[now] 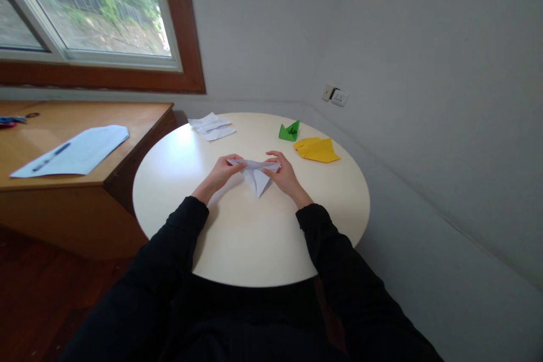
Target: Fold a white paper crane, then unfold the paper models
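Left hand [221, 172] and right hand [283, 174] each pinch an end of the white folded paper triangle [257, 175], which lies between them on the round cream worktop [254, 237], its point towards the person. Pressing evenly along the top edge should keep the crease sharp. Beyond the triangle sit a green paper boat [289, 132] and a yellow folded paper [316, 149].

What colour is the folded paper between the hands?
White, seen in the head view: the folded paper is held by the left hand and right hand.
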`<move>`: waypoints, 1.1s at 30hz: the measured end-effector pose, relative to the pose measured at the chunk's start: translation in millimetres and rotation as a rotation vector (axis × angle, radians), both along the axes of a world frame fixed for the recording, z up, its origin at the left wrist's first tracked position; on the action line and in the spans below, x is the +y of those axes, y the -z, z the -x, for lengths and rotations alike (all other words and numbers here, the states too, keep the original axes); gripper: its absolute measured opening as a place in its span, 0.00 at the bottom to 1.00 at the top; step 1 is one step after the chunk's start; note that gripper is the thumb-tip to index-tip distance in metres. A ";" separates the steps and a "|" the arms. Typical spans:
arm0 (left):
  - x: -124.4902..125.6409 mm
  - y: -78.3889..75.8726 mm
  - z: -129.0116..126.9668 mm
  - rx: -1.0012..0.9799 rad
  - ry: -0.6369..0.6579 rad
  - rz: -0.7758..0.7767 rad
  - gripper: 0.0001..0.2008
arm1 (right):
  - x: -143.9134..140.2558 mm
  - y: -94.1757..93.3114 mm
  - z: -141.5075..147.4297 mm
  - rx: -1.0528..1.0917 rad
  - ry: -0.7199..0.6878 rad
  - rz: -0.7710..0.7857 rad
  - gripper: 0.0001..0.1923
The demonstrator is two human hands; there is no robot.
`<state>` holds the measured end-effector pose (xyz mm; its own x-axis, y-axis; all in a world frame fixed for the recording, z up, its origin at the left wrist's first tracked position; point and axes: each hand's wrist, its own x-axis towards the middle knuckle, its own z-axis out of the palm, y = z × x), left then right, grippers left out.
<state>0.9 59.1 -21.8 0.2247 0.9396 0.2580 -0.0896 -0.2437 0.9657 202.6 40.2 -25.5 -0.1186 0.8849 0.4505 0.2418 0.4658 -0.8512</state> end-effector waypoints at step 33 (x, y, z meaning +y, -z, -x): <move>-12.6 -17.0 -5.5 0.219 -0.216 -0.519 0.16 | -7.3 -2.6 7.6 -0.266 0.413 -0.678 0.14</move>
<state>6.4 46.5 -4.8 0.1420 0.7337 0.6645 0.2017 -0.6787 0.7062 195.0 32.8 -22.8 -0.0221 0.4278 0.9036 0.6583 0.6864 -0.3089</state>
